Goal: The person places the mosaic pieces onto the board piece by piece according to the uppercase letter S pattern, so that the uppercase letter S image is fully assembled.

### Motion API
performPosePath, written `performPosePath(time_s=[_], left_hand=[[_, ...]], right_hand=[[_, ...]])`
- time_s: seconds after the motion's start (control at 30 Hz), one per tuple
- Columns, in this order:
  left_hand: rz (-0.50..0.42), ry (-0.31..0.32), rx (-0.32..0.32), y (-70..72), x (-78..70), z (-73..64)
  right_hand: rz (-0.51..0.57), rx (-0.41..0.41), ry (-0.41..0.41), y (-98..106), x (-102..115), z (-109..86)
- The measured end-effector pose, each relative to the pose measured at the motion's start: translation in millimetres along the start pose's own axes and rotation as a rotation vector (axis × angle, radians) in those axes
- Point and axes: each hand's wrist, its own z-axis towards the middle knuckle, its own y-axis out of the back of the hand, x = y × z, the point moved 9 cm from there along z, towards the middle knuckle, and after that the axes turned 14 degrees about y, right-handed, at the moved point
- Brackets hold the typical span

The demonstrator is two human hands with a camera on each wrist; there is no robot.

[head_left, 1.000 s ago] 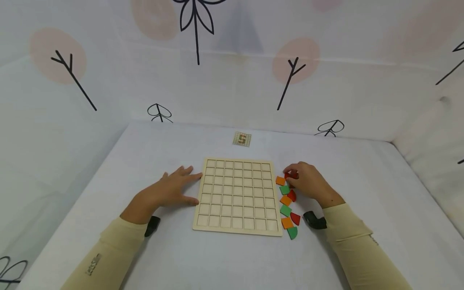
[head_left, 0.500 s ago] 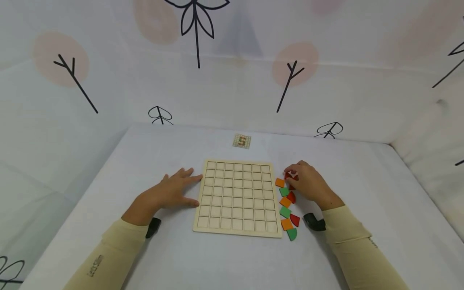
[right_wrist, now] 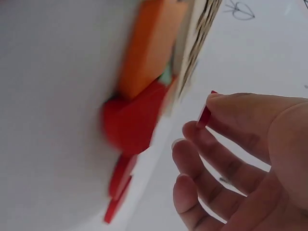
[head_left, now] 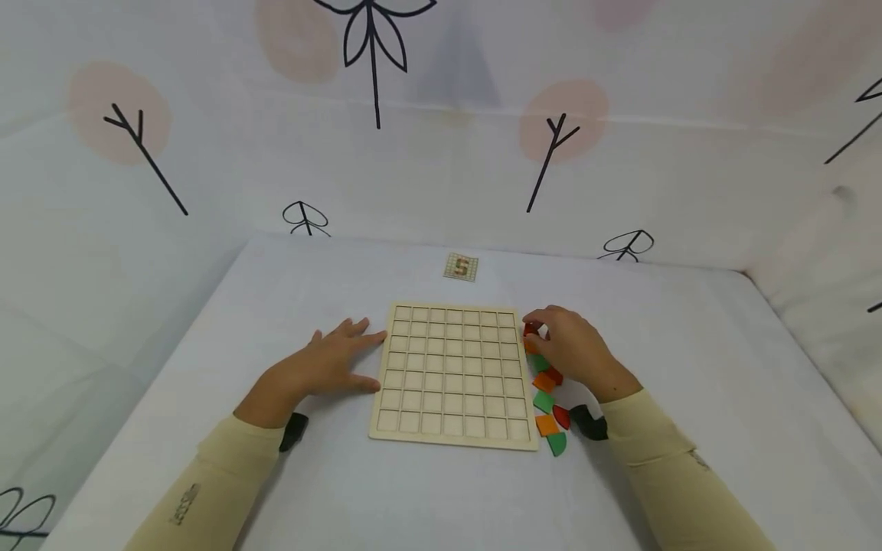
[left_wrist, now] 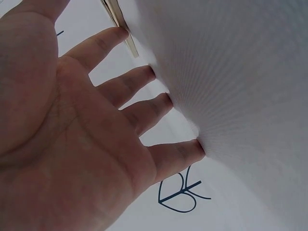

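Observation:
A pale wooden grid board (head_left: 434,380) lies flat in the middle of the table. My left hand (head_left: 324,366) has its fingers spread at the board's left edge, thumb and index fingertip right at the rim; the left wrist view shows the other fingertips on the white cloth. My right hand (head_left: 577,346) is by the board's upper right edge, pinching a thin red tile (right_wrist: 205,114) between thumb and index finger. Below that hand runs a column of loose tiles, among them an orange tile (head_left: 544,382), a green tile (head_left: 543,402) and a red quarter-round tile (head_left: 561,417).
Beyond the board lies a small card (head_left: 461,267) with a gridded S pattern. More tiles, an orange one (head_left: 547,425) and a rounded green one (head_left: 556,444), lie near the board's lower right corner. A white printed cloth (head_left: 441,168) hangs behind the table.
My right hand has moved left towards the board's upper right edge, carrying the red tile. The left hand stays at the left edge.

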Motion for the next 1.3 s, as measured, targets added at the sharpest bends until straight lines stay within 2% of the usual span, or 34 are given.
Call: performPosePath(time_s=[0.23,0.4,0.57,0.7,0.93,1.3], left_hand=[[-0.001,0.001,-0.010,1.8,3.7,-2.1],[-0.001,0.008,-0.007,1.5,5.3,-4.9],[-0.005,0.002,-0.001,1.3,4.2,-8.8],[-0.002,-0.010,-0.003,2.3,2.7,-11.4],[0.016,-0.008,-0.001,4.1,2.5,-12.6],[0.016,-0.008,-0.003,3.6,0.2,-14.6]], right_hand=[[0.009,-0.040,0.108,1.9,35.0,20.6],[0.064,-0.041,0.146,-3.5,56.9,35.3],[0.115,-0.087,0.184,-6.2,70.7,45.6],[0.148,-0.097,0.177,-9.0,73.6,49.0],[0.154,-0.007,0.140,-24.7,69.1,50.8],[0.154,0.036,0.139,-29.3,68.8,47.4]])
